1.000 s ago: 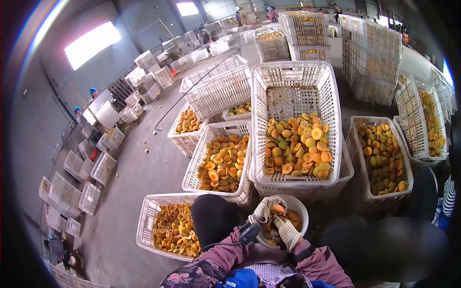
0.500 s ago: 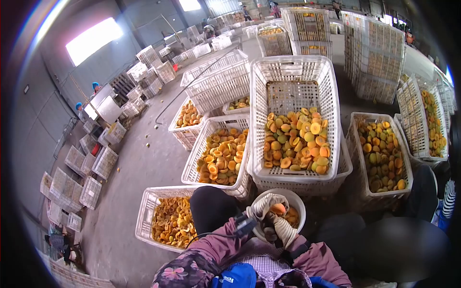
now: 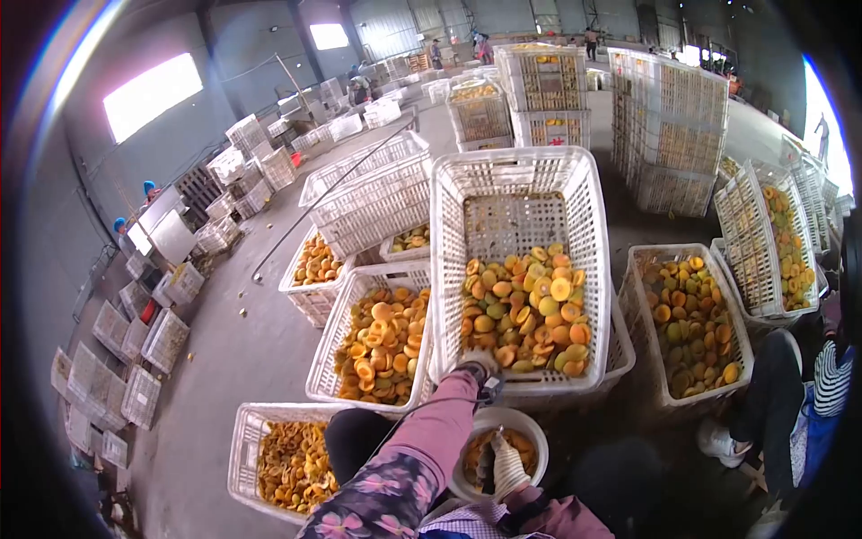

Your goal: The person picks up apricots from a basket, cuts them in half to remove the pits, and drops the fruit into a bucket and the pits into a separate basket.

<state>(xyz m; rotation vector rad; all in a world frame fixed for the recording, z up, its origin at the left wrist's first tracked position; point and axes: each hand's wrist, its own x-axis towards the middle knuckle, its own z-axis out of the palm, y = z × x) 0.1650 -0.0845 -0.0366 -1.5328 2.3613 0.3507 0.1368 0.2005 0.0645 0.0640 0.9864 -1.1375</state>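
Observation:
My left hand (image 3: 481, 363), in a pale glove, reaches forward to the near rim of the big white crate (image 3: 588, 269) of apricots (image 3: 530, 310). Its fingers are blurred and partly hidden, so what they hold does not show. Nearer my body, my right hand (image 3: 508, 465) wears a pale knitted glove with dark finger ends. It is closed over a white bucket (image 3: 541, 440), and I cannot make out what is in it. Orange fruit pieces (image 3: 471, 454) lie inside the bucket.
A crate of apricot halves (image 3: 382, 341) stands left of the big one, and a crate of flattened pieces (image 3: 292, 467) is by my knee. To the right are another apricot crate (image 3: 691, 323) and a seated person's leg (image 3: 772, 413). Tall crate stacks (image 3: 669, 135) rise behind.
My left hand has left the bucket, where it held an orange apricot beside my right hand, and stretched forward to the big crate. My right hand stays at the bucket. The view has shifted.

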